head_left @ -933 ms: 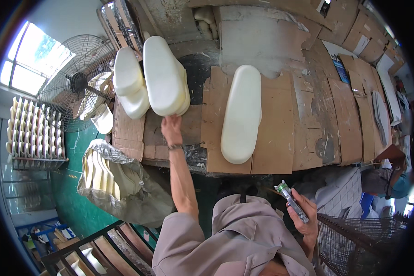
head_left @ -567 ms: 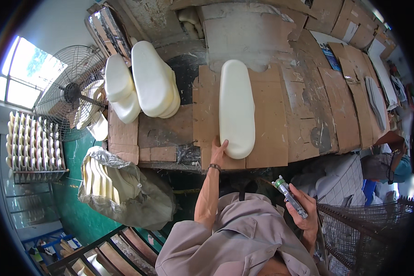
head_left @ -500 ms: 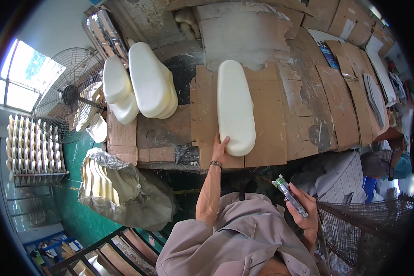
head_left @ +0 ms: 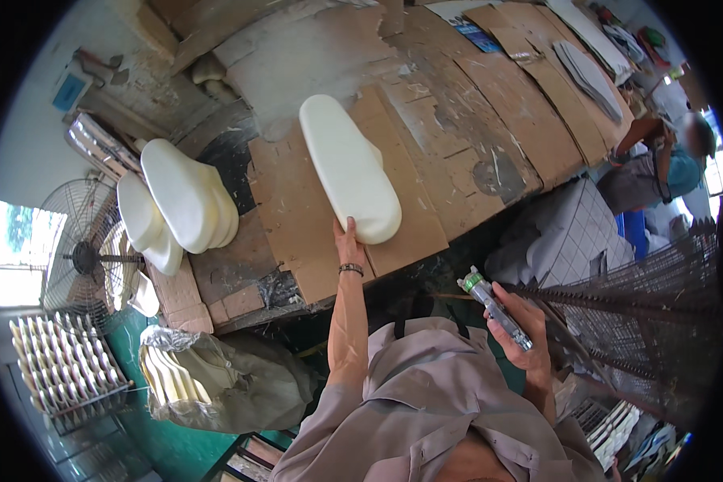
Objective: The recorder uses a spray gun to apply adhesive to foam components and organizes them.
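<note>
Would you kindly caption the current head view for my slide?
Left hand touching the near end of an elongated cream pad on cardboard; right hand holding a green-collared metallic tool.

Long worn workbench (head_left: 496, 173), brown cardboard sheets (head_left: 285, 229) over it; on top, long smooth cream pad (head_left: 349, 173), two rounded cream stacks (head_left: 183, 193), flat grey pieces (head_left: 586, 76).

Left arm (head_left: 348, 329) stretched forward, left hand (head_left: 349, 244) thumb pointing ahead, right hand (head_left: 520, 325) curled tight, nearer the body.
</note>
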Tool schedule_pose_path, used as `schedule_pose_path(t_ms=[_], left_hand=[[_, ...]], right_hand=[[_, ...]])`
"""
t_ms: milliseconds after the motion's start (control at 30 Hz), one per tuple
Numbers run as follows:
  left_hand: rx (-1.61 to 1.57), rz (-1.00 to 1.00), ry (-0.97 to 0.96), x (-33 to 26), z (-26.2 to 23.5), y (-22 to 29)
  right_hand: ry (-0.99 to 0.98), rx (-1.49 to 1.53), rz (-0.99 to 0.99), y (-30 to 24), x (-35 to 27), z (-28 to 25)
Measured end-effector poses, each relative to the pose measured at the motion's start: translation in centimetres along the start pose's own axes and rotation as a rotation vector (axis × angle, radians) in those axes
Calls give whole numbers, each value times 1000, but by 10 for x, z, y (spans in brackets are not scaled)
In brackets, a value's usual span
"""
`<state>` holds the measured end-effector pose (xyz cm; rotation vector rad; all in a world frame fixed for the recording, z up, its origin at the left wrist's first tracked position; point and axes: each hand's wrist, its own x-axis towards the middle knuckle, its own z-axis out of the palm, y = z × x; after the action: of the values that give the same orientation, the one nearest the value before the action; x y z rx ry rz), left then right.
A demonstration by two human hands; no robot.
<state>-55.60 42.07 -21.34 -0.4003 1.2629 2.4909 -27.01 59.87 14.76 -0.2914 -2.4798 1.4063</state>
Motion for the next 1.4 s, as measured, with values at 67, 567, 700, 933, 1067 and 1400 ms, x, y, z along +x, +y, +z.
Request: schedule_pose_path(t_ms=[67,567,700,933,1067,1400], left_hand=[[19,-63,-17,-3,-4,2],[-60,-171,6,-41,-25,-11],[-78,-206,-23,-44,-32,-13],[-70,-253,-81,-62,-38,-8],[-47,-269,-89,-73,-42,-7],[105,-396,-40,-121,-95,-15]], right_hand=[[41,-7,-4,5,-4,-6],[35,-1,-57,13,-9,-37],[21,-14,-42,9,-6,-41],[4,-26,46,9,-18,-51],[48,2,125,7,-27,-54],[-60,9,79,24,-56,-75]])
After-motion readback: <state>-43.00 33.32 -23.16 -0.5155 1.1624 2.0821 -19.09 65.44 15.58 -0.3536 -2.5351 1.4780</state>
